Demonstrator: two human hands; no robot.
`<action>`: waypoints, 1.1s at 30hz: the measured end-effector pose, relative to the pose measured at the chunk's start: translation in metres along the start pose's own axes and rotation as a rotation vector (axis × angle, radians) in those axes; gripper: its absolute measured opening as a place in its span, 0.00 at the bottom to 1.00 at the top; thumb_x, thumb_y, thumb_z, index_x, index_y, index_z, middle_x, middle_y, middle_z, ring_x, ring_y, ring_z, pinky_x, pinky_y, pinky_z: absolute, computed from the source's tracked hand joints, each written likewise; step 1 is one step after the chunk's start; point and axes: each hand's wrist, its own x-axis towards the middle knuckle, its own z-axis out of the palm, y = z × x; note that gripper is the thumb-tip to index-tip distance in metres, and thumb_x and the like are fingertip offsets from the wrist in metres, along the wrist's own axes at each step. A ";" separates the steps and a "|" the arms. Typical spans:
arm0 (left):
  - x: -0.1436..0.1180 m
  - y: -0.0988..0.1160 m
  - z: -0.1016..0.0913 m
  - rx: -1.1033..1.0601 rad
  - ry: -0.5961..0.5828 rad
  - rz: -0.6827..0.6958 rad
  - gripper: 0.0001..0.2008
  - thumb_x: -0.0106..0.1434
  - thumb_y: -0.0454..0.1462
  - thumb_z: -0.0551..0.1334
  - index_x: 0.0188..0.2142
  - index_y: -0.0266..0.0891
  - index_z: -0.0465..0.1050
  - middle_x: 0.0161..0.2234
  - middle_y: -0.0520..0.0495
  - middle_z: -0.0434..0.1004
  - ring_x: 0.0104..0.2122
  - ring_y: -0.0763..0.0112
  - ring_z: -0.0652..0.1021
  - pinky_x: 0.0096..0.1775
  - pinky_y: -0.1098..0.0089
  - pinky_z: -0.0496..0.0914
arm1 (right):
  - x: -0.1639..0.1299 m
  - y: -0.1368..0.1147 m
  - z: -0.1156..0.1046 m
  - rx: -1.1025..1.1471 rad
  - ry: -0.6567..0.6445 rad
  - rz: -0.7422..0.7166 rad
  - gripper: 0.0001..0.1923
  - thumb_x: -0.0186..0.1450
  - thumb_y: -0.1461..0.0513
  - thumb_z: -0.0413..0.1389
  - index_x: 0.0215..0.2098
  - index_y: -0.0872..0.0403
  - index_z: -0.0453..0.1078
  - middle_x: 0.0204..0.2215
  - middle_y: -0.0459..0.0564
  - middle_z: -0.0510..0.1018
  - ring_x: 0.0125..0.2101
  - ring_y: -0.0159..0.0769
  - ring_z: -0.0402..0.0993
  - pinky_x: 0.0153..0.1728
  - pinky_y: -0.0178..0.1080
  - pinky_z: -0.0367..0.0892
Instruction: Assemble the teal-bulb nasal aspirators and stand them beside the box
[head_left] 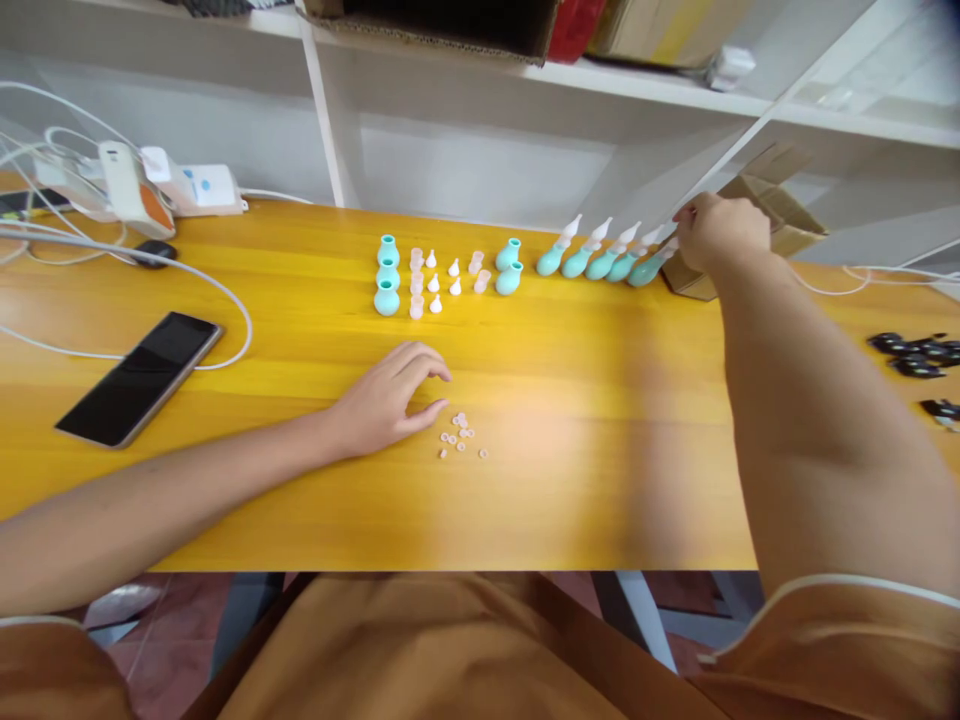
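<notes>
Plainly, the pink rings (463, 433) lie bodyward and right of the nearer left grip (394, 395), loosely parted, visibly empty; the right grip's (724, 232) hold I cannot tell

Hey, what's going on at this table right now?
A person's left hand curves open beside small pink rings on the wooden table. The right hand is by the cardboard box and a row of five nozzled bulbs; whether it grips anything is unclear. Separate teal bulbs, pink cups and white tips stand grouped farther back.
</notes>
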 end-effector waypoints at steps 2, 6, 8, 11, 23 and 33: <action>0.000 0.000 0.000 0.005 0.002 0.006 0.09 0.77 0.38 0.64 0.54 0.41 0.70 0.52 0.40 0.79 0.53 0.57 0.79 0.55 0.55 0.77 | -0.001 -0.003 0.000 0.007 -0.004 0.003 0.23 0.84 0.58 0.47 0.68 0.57 0.76 0.63 0.75 0.80 0.57 0.54 0.78 0.47 0.49 0.59; 0.000 0.000 0.000 0.012 -0.002 0.028 0.09 0.78 0.38 0.63 0.54 0.41 0.70 0.52 0.40 0.79 0.53 0.57 0.79 0.55 0.55 0.77 | -0.005 -0.010 0.000 0.016 -0.014 -0.008 0.24 0.84 0.57 0.48 0.69 0.61 0.75 0.62 0.77 0.80 0.59 0.52 0.77 0.45 0.50 0.56; 0.000 0.000 0.000 0.007 -0.011 0.027 0.09 0.78 0.39 0.63 0.54 0.42 0.70 0.53 0.40 0.79 0.54 0.56 0.79 0.56 0.55 0.77 | -0.007 -0.013 0.001 0.024 -0.008 -0.012 0.25 0.85 0.57 0.47 0.69 0.63 0.74 0.62 0.78 0.79 0.59 0.51 0.77 0.45 0.51 0.55; 0.000 0.001 0.000 0.000 -0.028 0.011 0.09 0.78 0.40 0.63 0.54 0.42 0.70 0.54 0.40 0.79 0.55 0.55 0.79 0.56 0.54 0.77 | -0.007 -0.016 0.002 0.024 0.001 -0.003 0.26 0.85 0.56 0.46 0.70 0.64 0.73 0.62 0.79 0.78 0.59 0.48 0.76 0.46 0.52 0.54; -0.001 0.001 0.000 0.018 -0.032 0.026 0.09 0.78 0.38 0.62 0.54 0.41 0.69 0.52 0.40 0.79 0.55 0.56 0.79 0.56 0.54 0.78 | -0.010 -0.012 -0.010 0.064 0.010 0.055 0.30 0.85 0.50 0.49 0.67 0.67 0.74 0.62 0.81 0.78 0.59 0.54 0.76 0.45 0.52 0.53; 0.014 0.044 0.001 0.060 -0.117 0.255 0.09 0.78 0.32 0.56 0.52 0.42 0.74 0.47 0.39 0.84 0.48 0.57 0.82 0.52 0.53 0.80 | -0.041 -0.034 -0.018 0.651 0.445 0.102 0.32 0.83 0.66 0.31 0.47 0.55 0.80 0.50 0.70 0.83 0.50 0.46 0.75 0.51 0.46 0.63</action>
